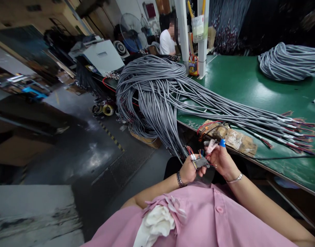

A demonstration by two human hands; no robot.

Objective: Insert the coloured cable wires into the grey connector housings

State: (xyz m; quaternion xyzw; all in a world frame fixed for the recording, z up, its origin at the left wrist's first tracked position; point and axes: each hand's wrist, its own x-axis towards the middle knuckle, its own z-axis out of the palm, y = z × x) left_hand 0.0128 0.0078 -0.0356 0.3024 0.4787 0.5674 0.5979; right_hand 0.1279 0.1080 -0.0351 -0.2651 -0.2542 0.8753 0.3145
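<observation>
My left hand [188, 171] is closed around the end of a grey cable in my lap, just off the table's front edge. Fine coloured wires [201, 153] fan out above its fingers, and a dark grey wrap [200, 163] covers its thumb. Close on the right, my right hand [221, 161] has its fingers curled in on thin reddish wires [209, 156]. A blue cover [222, 142] sits on one of its fingertips, and pale wrapping [211, 146] shows on another finger. The exact grip of those fingertips is too small to make out.
A large bundle of grey cables [152, 79] drapes over the green table [234, 85], its stripped ends to the right. A worn wooden block [232, 139] lies at the front edge. A cable coil [288, 63] rests at far right. A white post [202, 44] stands behind; a person [167, 42] sits beyond.
</observation>
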